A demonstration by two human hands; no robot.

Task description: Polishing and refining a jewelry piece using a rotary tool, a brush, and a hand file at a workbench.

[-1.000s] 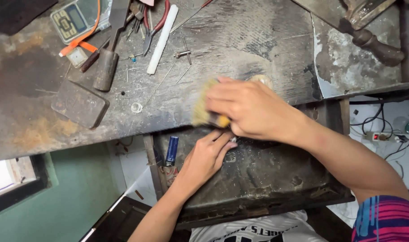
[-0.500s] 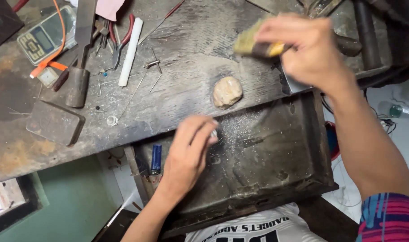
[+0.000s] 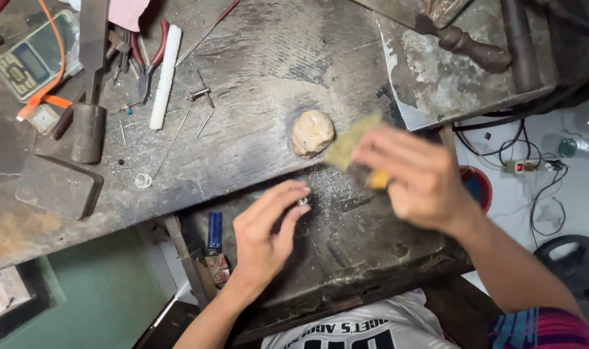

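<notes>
The left hand (image 3: 263, 234) is pinching a small bright metal piece (image 3: 303, 201) between thumb and fingertips, holding it over the dark pull-out tray (image 3: 372, 258) dusted with filings. The right hand (image 3: 418, 176) is closing around a yellow-handled brush (image 3: 352, 152), bristles toward the tan lump (image 3: 312, 132) on the workbench (image 3: 262, 58). Judgement: brushing should be kept over the tray, strokes short, the pinch firm. The brush is motion-blurred; the metal piece is too small to identify; the person's fingers are hiding most of it.
</notes>
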